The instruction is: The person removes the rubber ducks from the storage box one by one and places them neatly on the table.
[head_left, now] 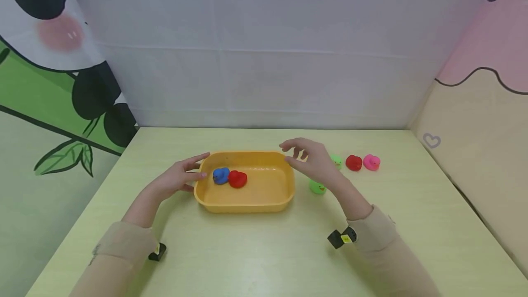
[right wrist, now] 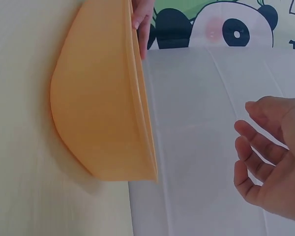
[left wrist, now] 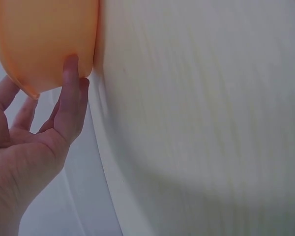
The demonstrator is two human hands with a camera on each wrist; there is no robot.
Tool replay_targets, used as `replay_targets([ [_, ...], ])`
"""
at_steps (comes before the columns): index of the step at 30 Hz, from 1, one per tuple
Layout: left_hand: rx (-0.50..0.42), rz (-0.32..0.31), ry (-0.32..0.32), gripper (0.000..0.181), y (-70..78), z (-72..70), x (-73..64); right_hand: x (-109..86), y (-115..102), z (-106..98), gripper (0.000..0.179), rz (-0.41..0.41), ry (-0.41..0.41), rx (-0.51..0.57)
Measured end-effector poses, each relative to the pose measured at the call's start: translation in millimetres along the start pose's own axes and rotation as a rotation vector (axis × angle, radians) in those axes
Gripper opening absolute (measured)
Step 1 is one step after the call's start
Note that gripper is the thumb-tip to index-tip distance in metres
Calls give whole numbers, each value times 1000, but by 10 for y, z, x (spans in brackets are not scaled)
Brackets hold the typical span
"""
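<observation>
A yellow plastic basin [head_left: 264,196] sits on the table, and inside it a blue toy duck [head_left: 221,176] and a red toy duck [head_left: 238,179] lie side by side. My left hand [head_left: 184,176] holds the basin's left end; in the left wrist view its fingers [left wrist: 71,98] press the outer wall, with the thumb at the rim. Over the basin's right end hovers my right hand [head_left: 311,159], fingers loosely curved and nothing between them. In the right wrist view this hand [right wrist: 278,152] is apart from the basin [right wrist: 98,98].
Right of the basin lie a green duck [head_left: 317,187], another green duck [head_left: 337,160] partly behind my right hand, a red one [head_left: 354,162] and a pink one [head_left: 372,162]. A white sheet [head_left: 264,58] rises behind the table [head_left: 255,255], with printed panels at both sides.
</observation>
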State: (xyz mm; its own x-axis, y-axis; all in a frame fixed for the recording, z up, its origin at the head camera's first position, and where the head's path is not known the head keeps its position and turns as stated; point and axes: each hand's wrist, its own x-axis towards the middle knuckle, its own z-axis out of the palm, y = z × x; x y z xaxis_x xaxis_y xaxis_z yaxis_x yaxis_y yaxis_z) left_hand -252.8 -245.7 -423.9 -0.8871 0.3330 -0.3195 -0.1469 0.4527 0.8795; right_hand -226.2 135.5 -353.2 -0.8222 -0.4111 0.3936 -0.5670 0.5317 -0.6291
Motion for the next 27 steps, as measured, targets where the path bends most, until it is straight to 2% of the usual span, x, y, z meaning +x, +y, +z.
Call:
replay_targets([
  [11, 8, 5, 1, 69, 24, 5, -35, 136, -129, 454, 28, 60, 16, 66],
  [18, -7, -10, 3, 70, 76, 14, -79, 212, -160, 748, 31, 35, 28, 112],
  [24, -12, -15, 4, 71, 64, 6, -73, 282, -151, 924, 34, 66, -20, 82],
  [27, -14, -17, 4, 71, 62, -1, -72, 316, -146, 987, 35, 76, -62, 108],
])
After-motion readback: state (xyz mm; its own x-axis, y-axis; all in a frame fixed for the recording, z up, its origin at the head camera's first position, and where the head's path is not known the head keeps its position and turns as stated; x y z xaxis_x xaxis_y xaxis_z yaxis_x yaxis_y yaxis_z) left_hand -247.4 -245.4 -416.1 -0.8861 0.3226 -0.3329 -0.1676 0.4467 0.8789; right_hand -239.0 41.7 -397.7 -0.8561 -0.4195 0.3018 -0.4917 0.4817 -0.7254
